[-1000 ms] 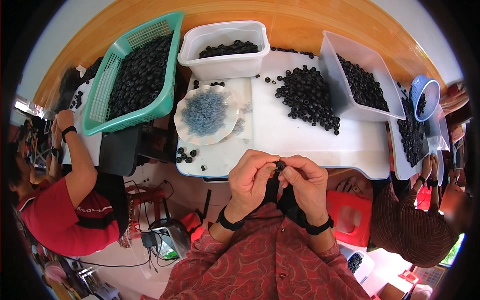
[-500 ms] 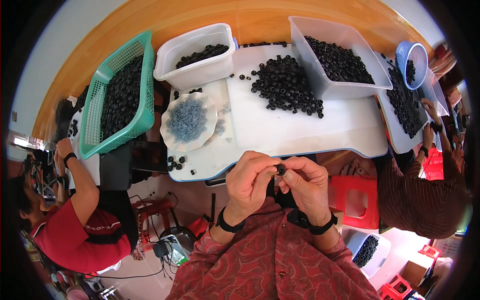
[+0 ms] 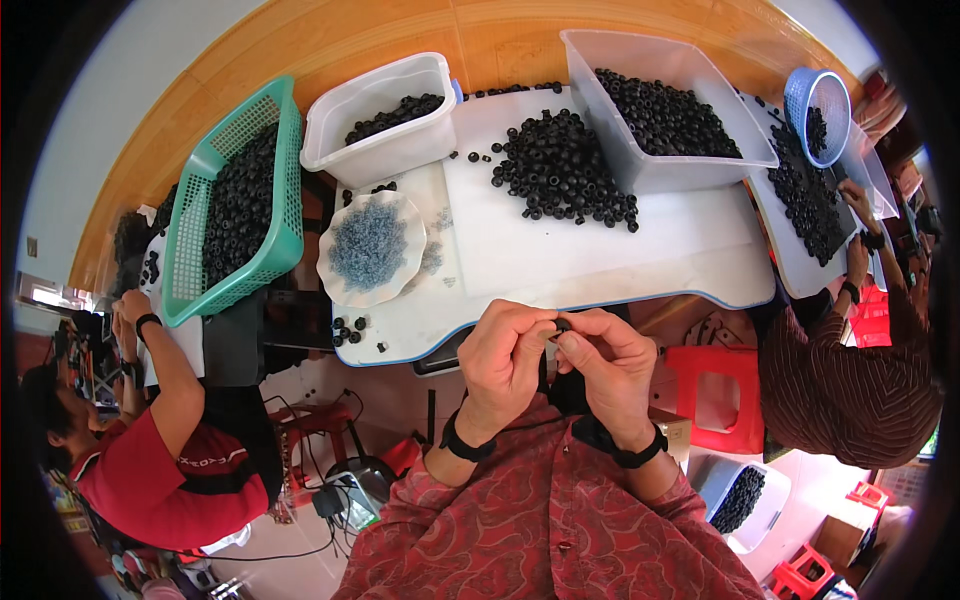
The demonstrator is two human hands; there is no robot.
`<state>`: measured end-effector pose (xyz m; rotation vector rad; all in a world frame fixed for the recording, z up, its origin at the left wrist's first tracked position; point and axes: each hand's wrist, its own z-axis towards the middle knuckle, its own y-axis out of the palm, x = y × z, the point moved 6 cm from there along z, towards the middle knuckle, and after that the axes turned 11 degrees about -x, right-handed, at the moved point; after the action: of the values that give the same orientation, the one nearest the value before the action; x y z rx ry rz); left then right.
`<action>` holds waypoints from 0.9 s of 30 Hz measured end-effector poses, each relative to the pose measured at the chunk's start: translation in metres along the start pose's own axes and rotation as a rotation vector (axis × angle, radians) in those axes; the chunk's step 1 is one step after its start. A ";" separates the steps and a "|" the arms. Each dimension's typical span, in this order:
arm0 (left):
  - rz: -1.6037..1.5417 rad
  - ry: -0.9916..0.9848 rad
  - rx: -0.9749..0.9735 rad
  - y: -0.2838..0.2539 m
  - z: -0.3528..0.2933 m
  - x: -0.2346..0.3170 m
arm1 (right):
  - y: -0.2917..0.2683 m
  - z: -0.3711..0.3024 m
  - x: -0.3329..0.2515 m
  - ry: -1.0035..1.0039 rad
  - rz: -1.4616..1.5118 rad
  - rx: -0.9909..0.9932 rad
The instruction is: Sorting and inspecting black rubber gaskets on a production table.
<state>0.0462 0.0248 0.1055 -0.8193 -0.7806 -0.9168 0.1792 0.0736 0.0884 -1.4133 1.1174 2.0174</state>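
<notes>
Just beyond my chest, both hands meet at the fingertips around one small round black part (image 3: 562, 325), mostly covered by fingers. My left hand (image 3: 500, 358) is closed, thumb and forefinger pinching the part from the left. From the other side, my right hand (image 3: 610, 368) grips it between thumb and forefinger. A heap of similar black parts (image 3: 565, 165) lies on the white tabletop (image 3: 600, 270) ahead of my hands. To the left, a scalloped white plate (image 3: 343, 288) holds many tiny translucent bluish pieces (image 3: 368, 246). Several loose black parts (image 3: 350, 330) sit by the table's left corner.
Along the back stand a green basket (image 3: 290, 190), a white tub (image 3: 385, 150) and a clear bin (image 3: 690, 180), all containing black parts. A co-worker in red (image 3: 170, 470) sits at left, another in stripes (image 3: 850, 390) at right. A red stool (image 3: 745, 400) stands right of me.
The black part has turned between my fingertips; its round end faced up before and is less visible now. My hands stay in nearly the same place. The whole view has shifted slightly.
</notes>
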 end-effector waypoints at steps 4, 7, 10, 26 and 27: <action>-0.018 -0.029 0.020 0.003 -0.001 -0.009 | -0.001 0.004 0.001 -0.005 -0.187 0.024; -0.102 -0.104 0.032 0.004 -0.006 -0.023 | -0.002 0.009 0.005 -0.052 -0.326 -0.003; -0.277 -0.196 0.046 0.003 -0.010 -0.036 | 0.002 0.015 0.010 -0.127 -0.382 -0.026; -0.535 -0.391 -0.046 -0.006 -0.003 -0.063 | -0.010 0.040 0.039 0.101 -0.183 -0.036; -0.548 -0.405 -0.040 -0.005 -0.004 -0.065 | -0.008 0.041 0.037 0.094 -0.238 -0.043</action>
<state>0.0171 0.0433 0.0498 -0.8529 -1.3873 -1.2700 0.1476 0.1075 0.0574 -1.5951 0.8991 1.8350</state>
